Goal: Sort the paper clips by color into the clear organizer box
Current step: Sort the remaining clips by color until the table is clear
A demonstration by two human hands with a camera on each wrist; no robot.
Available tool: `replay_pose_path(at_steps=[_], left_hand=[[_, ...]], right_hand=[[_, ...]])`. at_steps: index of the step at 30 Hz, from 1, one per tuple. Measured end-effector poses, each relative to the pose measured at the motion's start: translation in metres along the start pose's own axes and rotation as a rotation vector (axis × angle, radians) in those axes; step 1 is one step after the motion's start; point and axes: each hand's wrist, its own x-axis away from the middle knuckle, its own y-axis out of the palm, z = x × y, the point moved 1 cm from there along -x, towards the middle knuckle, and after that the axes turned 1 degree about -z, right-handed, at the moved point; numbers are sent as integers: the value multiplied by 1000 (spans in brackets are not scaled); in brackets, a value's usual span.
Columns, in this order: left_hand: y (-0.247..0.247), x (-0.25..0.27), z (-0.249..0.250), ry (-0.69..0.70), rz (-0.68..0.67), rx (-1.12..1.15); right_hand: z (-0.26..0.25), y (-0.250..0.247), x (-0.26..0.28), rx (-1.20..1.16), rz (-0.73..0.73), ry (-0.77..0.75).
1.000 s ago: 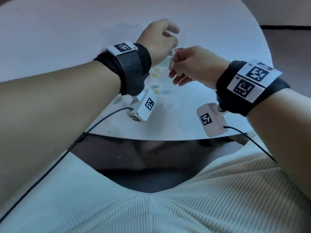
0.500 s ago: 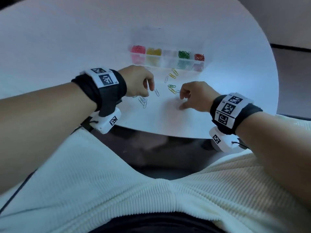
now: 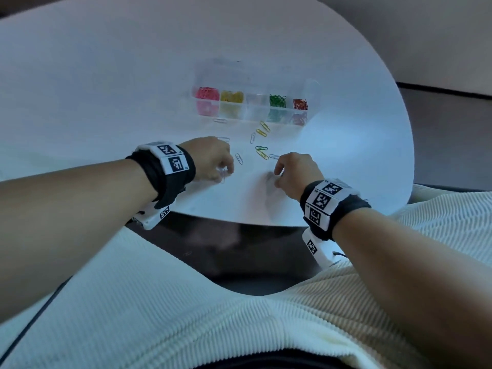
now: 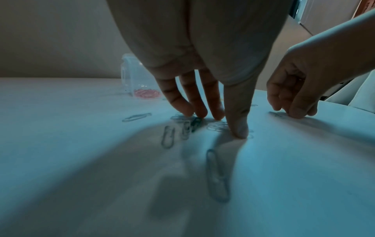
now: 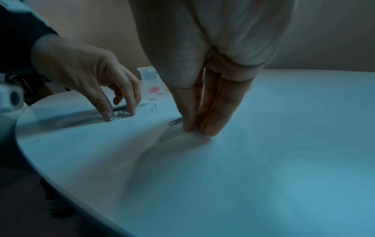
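I see my left hand [image 3: 213, 158] near the worktop's [image 3: 106, 102] front edge, its fingers [image 4: 183, 102] pointing down, fairly straight and slightly spread, tips touching the surface among a small cluster of pale clips [image 4: 183, 128]; the thumb tip presses the worktop just beside them. It encloses nothing that I can make out. My right hand [image 3: 295, 173] sits beside it, also near the front edge, fingers [image 5: 215, 115] held straight and close together with the thumb drawn in against them, tips down on a pale clip [image 5: 199, 136]. Whether that clip is truly pinched or only pressed, I cannot tell.

The head view alone shows the clear organizer box [image 3: 255, 102] lying towards the worktop's far edge, lid open behind it, with five compartments in a row: pink, yellow, one pale or clear-looking, green, red. The left wrist view catches only its pink end; the right wrist view shows a clear end wall and a smudge of red. The left wrist view reveals a dark clip [image 4: 195, 123] under my fingertips and a long pale clip [image 4: 217, 174] nearer the camera, both unclear from the head.

Between the hands and the box I count three yellow clips [image 3: 262, 133], one green clip [image 3: 261, 148], and about five loose pale ones, though blur makes that last count uncertain.
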Motion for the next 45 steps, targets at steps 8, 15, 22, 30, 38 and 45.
replay_pose_path(at_steps=[8,15,22,30,38,45], left_hand=[[-1,-2,8,-102,46,53],[-24,2,8,-182,216,367],[-33,7,-3,-253,269,941],[-36,9,8,-302,138,1408],[-48,19,15,-349,133,1868],[-58,16,12,-255,131,2047]], right_hand=[[-4,3,9,-134,-30,60],[4,-5,-1,-901,-73,301],[7,2,-3,-461,-111,35],[-6,6,-8,0,31,-131],[-5,5,-5,-49,-16,-101],[5,4,-11,-74,9,-19]])
